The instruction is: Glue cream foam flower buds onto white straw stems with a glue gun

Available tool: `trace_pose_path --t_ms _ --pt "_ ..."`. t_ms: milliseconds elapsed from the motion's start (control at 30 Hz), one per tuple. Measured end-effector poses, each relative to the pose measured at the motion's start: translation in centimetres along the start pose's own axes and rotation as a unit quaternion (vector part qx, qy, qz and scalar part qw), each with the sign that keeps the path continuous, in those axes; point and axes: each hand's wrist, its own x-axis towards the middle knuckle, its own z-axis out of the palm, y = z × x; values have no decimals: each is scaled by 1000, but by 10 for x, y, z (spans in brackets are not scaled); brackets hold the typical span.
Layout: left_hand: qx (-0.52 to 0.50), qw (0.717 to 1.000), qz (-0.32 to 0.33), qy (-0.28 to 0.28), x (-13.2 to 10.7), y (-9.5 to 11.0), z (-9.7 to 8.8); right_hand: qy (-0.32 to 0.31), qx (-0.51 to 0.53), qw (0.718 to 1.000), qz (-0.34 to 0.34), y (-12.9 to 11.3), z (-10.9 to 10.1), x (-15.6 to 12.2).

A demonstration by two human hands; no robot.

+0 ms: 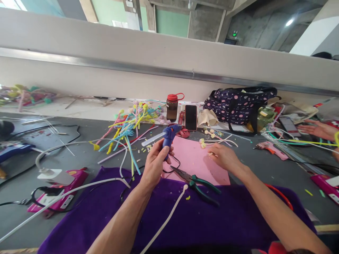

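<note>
My left hand [156,162] is closed round the handle of a blue glue gun [169,135], held above the table with a clear glue stick jutting out to the left. My right hand [224,156] rests on the right edge of a pink sheet [190,158], fingers pinched on something small and pale I cannot make out. Green-handled pliers [197,183] lie between my hands, at the sheet's near edge. A white pipe cleaner [169,217] runs over the purple cloth [212,218] in front of me.
A heap of coloured pipe cleaners [129,127], a red-capped bottle [172,107], a phone [190,117] and a dotted bag [238,104] stand behind. A pink glue gun [270,149] lies right. Another person's hand [319,128] is at far right. A pink box [59,190] and cables sit left.
</note>
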Motion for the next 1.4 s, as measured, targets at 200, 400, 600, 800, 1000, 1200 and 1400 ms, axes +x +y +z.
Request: trace_pose_path --t_ms 200,400,600,800,1000,1200,1400 --pt "89 995 41 -19 -6 3 3 47 57 997 19 9 -10 -29" --pt "308 920 240 -36 -8 -7 5 144 269 952 3 -44 -27 -12" --pt "403 861 310 -18 -4 -14 -1 108 367 924 14 -53 -21 -2" --pt "392 876 280 -38 -6 -10 1 65 479 871 88 -45 -6 -3" --pt "391 895 211 -33 -9 -9 5 80 580 791 177 -32 3 2" --pt "433 883 175 -47 -14 10 18 128 611 753 207 -12 -8 -7" --pt "461 868 155 -103 -18 32 50 324 644 655 226 16 -30 -16"
